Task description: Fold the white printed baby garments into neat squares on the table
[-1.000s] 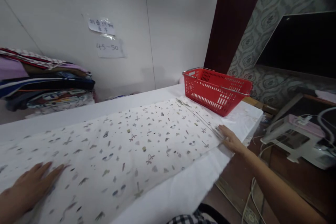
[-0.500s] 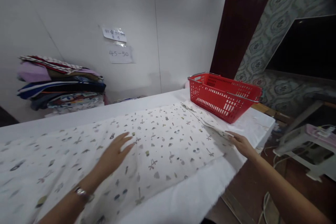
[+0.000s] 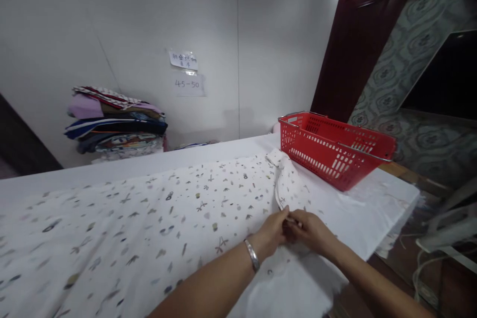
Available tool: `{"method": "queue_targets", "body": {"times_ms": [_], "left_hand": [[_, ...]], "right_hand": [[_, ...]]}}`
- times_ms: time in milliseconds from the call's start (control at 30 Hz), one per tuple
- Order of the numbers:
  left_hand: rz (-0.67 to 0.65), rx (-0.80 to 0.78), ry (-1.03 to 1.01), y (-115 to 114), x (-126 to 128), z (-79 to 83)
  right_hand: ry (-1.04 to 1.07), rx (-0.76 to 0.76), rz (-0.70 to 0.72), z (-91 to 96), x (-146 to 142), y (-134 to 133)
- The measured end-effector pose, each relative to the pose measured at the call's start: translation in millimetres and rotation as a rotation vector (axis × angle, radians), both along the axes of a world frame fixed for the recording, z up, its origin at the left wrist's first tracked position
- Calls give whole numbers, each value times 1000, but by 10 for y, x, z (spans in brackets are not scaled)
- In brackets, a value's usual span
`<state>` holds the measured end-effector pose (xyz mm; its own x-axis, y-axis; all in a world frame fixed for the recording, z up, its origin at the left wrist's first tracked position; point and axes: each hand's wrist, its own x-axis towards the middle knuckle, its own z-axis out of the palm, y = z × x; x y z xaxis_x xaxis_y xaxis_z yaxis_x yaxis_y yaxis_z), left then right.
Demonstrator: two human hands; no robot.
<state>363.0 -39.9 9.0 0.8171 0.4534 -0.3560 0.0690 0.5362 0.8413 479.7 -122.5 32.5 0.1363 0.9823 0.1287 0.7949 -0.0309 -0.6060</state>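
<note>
A white printed cloth (image 3: 186, 218) with small brown and grey motifs lies spread along the table. Its right edge is lifted and curls over in a fold. At that edge my left hand (image 3: 274, 231), a silver bracelet on its wrist, pinches the fabric. Right beside it, touching or nearly so, my right hand (image 3: 311, 231) grips the same edge with bent fingers. The fingertips of both hands are partly hidden behind each other and the cloth.
A red plastic basket (image 3: 331, 159) with metal handles stands at the table's back right. Folded fabrics (image 3: 117, 124) are stacked behind the table at left. The white-covered table (image 3: 354, 218) ends at the right. Paper signs (image 3: 188, 84) hang on the wall.
My left hand has moved right from flat on the cloth to join the right hand at the edge. The cloth's right edge has been raised and folded more. The view has shifted a little.
</note>
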Motion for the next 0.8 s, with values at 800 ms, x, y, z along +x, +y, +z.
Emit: {"method": "queue_targets", "body": {"times_ms": [800], "left_hand": [[92, -192, 110, 127, 184, -283]], "right_hand": [[-320, -128, -469, -239, 1130, 2755]]}}
